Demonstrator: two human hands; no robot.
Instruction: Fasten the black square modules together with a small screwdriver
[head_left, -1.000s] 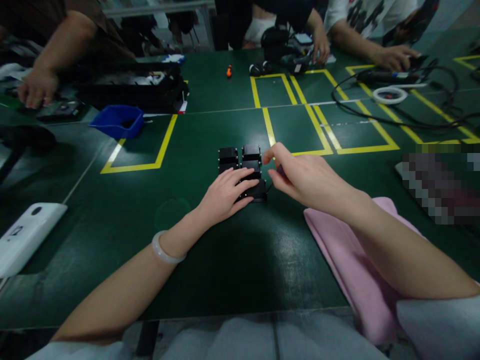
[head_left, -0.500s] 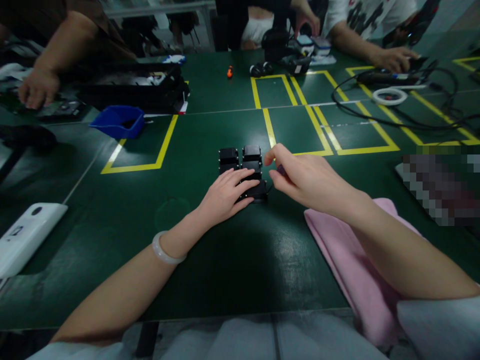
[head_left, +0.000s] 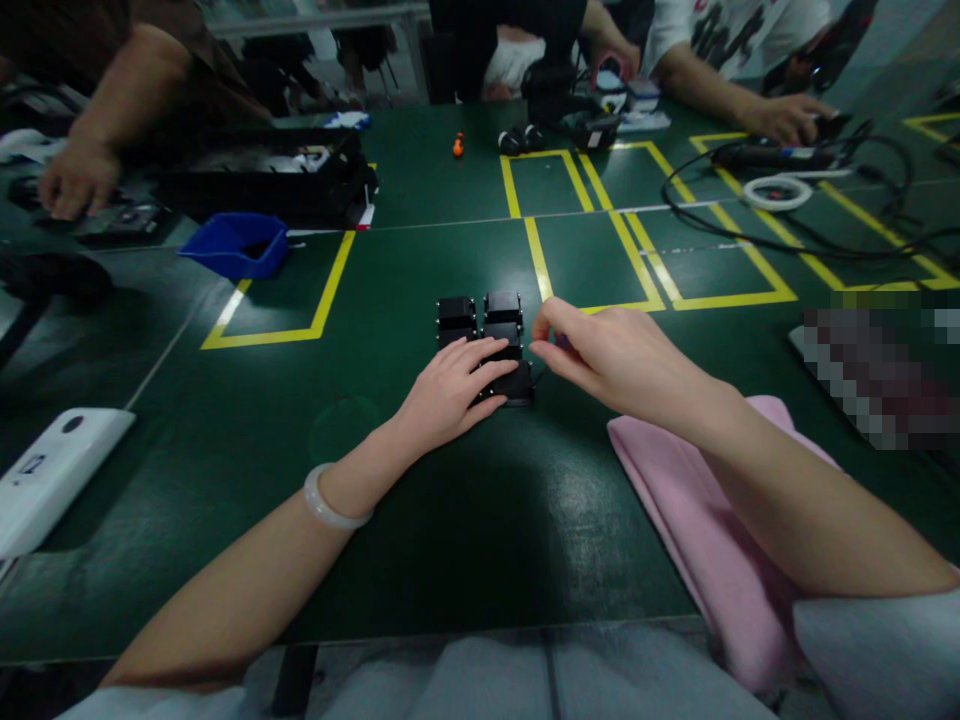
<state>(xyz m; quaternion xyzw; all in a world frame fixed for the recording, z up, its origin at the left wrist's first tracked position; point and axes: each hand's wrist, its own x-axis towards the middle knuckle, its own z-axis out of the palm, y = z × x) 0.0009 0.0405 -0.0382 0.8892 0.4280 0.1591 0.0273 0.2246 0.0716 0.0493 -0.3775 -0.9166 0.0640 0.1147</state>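
Note:
A cluster of small black box-shaped parts (head_left: 487,318) sits on the green table (head_left: 420,500) in front of me. My left hand (head_left: 450,388) lies flat on the near parts, fingers stretched out and pressing down. My right hand (head_left: 611,360) hovers just right of the cluster, thumb and forefinger pinched together near its right edge. A small dark purple thing shows between those fingers; I cannot make out what it is.
A pink cloth (head_left: 705,540) lies under my right forearm. A white device (head_left: 52,475) rests at the left edge and a blue bin (head_left: 236,243) at the back left. Cables (head_left: 787,225), a white ring and other people's hands occupy the far side.
My right hand's thumb and forefinger have closed into a tighter pinch and dropped slightly toward the parts. A person at the far side has lifted a hand. My left hand has stayed put.

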